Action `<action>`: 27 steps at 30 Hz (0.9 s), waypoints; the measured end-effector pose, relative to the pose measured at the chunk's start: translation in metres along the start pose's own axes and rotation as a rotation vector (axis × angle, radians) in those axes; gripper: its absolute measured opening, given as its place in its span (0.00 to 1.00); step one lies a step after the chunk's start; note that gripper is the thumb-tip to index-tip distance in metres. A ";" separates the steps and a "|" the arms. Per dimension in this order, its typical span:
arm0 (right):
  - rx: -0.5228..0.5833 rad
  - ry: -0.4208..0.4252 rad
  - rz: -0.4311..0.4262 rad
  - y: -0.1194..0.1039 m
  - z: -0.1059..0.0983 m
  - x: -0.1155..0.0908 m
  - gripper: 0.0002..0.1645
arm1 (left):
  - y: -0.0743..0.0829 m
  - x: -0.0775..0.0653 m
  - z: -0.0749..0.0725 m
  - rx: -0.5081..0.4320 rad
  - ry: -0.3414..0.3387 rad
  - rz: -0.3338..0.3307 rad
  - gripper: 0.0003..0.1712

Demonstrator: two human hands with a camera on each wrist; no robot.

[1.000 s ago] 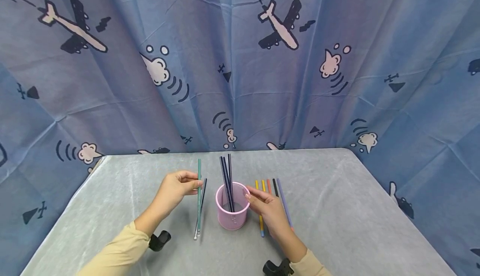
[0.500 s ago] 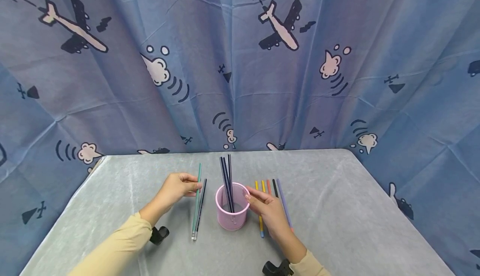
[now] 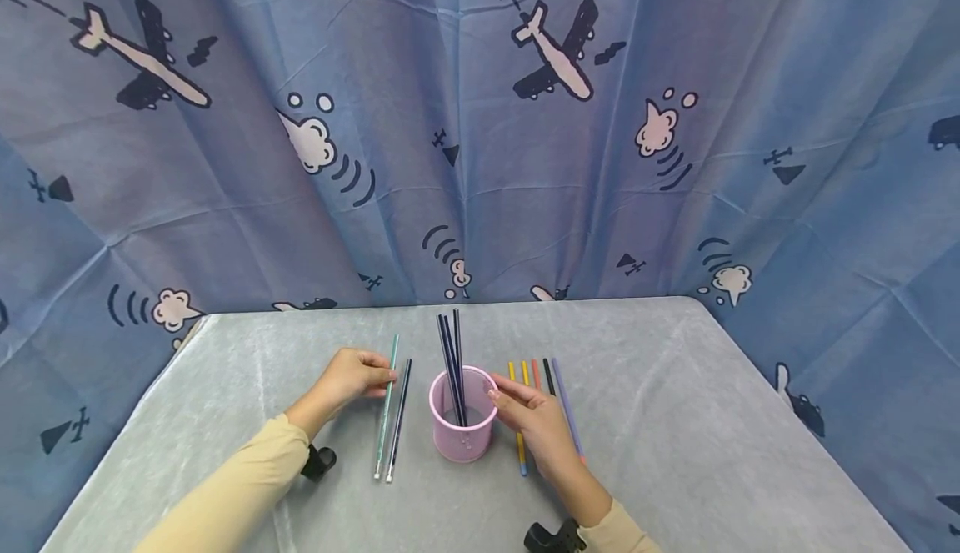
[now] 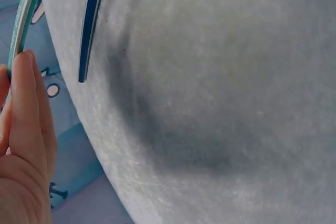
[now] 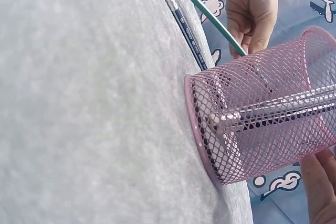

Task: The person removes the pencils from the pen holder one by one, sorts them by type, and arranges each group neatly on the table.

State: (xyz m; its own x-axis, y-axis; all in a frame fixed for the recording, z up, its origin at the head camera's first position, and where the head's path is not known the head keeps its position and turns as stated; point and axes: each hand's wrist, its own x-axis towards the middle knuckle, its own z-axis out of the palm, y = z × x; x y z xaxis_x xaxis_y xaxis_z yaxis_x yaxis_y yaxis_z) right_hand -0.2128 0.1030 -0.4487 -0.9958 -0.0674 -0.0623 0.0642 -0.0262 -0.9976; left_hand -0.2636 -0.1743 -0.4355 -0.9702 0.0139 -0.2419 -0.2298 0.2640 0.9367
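Note:
Between thumb and fingers my left hand (image 3: 352,379) pinches a green pencil (image 3: 385,428), its white eraser end toward me. Just right of it a dark blue pencil (image 3: 400,419) lies on the table, roughly parallel. A pink mesh pencil cup (image 3: 462,446) stands upright with several dark pencils (image 3: 452,361) leaning inside. My right hand (image 3: 543,432) grips the cup's right rim. In the right wrist view the cup (image 5: 257,129) shows pencil ends through its mesh, with the green pencil (image 5: 215,22) behind. The left wrist view shows the left hand (image 4: 26,145) holding the green pencil (image 4: 23,17).
Right of the cup, partly under my right hand, lie several coloured pencils: yellow (image 3: 521,457), orange, black and purple (image 3: 567,407). The grey cloth-covered table (image 3: 697,453) ends at a blue printed curtain (image 3: 480,161). Each wrist carries a black camera mount.
My left hand has moved slightly left and lowered the green pencil, swinging its eraser end leftward, apart from the dark blue pencil. The right hand and cup stay in place.

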 end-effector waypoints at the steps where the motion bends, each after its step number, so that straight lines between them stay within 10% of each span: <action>1: 0.000 -0.001 -0.004 0.000 0.000 0.000 0.24 | -0.001 0.001 0.000 -0.002 -0.001 -0.008 0.15; 27: -0.001 -0.008 -0.008 0.001 0.000 0.000 0.23 | -0.015 0.012 0.003 0.021 -0.017 -0.084 0.11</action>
State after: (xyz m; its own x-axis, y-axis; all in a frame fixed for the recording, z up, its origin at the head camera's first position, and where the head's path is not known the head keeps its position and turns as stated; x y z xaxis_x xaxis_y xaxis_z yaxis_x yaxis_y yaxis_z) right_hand -0.2129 0.1030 -0.4501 -0.9957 -0.0750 -0.0540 0.0561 -0.0259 -0.9981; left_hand -0.2716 -0.1756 -0.4535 -0.9459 0.0075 -0.3243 -0.3088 0.2853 0.9074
